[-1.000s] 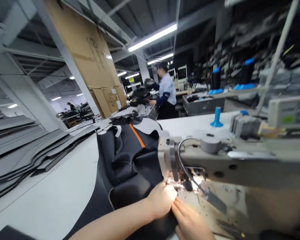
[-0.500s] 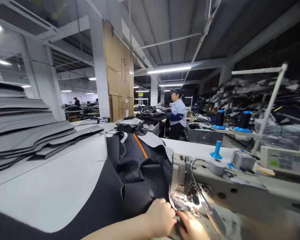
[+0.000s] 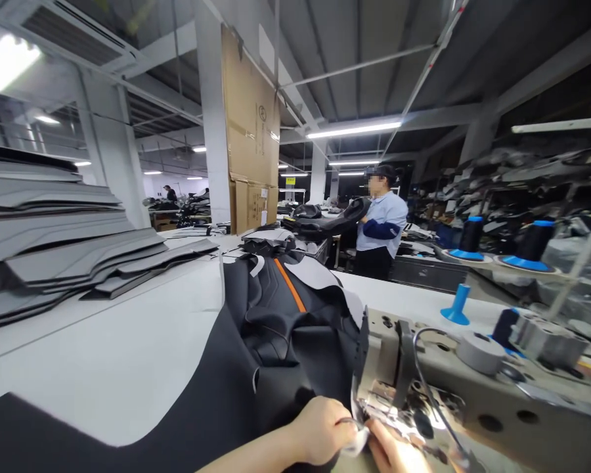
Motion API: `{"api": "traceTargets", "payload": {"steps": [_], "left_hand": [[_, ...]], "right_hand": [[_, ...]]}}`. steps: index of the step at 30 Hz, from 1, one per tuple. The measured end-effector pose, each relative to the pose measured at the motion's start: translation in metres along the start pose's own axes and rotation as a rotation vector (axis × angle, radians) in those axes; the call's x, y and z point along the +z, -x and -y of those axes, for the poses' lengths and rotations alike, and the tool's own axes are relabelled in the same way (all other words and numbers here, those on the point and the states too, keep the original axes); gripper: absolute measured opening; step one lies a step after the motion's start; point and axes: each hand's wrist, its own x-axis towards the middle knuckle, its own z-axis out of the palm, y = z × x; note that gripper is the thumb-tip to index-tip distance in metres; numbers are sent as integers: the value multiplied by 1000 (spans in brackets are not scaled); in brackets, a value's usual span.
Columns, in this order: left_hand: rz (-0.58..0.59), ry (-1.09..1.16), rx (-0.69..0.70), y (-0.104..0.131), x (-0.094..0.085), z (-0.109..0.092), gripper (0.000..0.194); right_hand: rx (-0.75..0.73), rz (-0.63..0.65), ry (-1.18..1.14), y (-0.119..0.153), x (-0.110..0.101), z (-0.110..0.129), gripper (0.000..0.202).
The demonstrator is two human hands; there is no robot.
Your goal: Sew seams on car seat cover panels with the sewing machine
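A large black leather-like sewn cover, with an orange stripe and pale backing, lies bunched over the white table up to the sewing machine. Its right edge runs down beside the lit presser foot area. My left hand is closed, pinching the cover's near edge, where a pale flap shows by the fingertips. My right hand is just right of it, below the presser foot, fingers together on the same edge. The lower part of this hand is cut off by the frame, and its exact grip is partly hidden.
Stacked grey-backed panels stand on the white table at left. Blue-based black thread cones and a blue spool holder are at right. Beyond, a co-worker handles a dark piece near a tall cardboard sheet.
The view has turned slightly left. A pale flap of the cover now shows at my left fingertips. The co-worker now has a dark piece raised in front.
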Motion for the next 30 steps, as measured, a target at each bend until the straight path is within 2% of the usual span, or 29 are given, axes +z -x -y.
{"api": "traceTargets", "payload": {"steps": [2,4,8,11,17,20,24,28,30], "left_hand": [[18,-58,31,0,0,-1,29],[28,-206,118,-1,4,-1,30],[36,-674,467,-1,26,1,28],[-6,-857,636,0,40,5,24],[-85,-893,685,3,41,10,31],[-120,-903,699,4,42,10,31],[-79,-916,677,6,41,4,29],[-12,-872,649,8,20,-13,32],[32,-838,616,7,4,-23,28]], "right_hand": [[-12,-41,76,0,1,3,22],[-15,-55,120,1,1,8,21],[-77,-81,207,-4,-4,20,19],[-166,-80,249,-12,-10,27,18],[-245,-101,328,-13,-10,32,17],[-216,-85,362,-5,-11,38,16],[-125,-59,381,5,-16,47,21],[-164,-52,301,10,-15,45,20],[-247,-53,250,12,-15,42,29]]}}
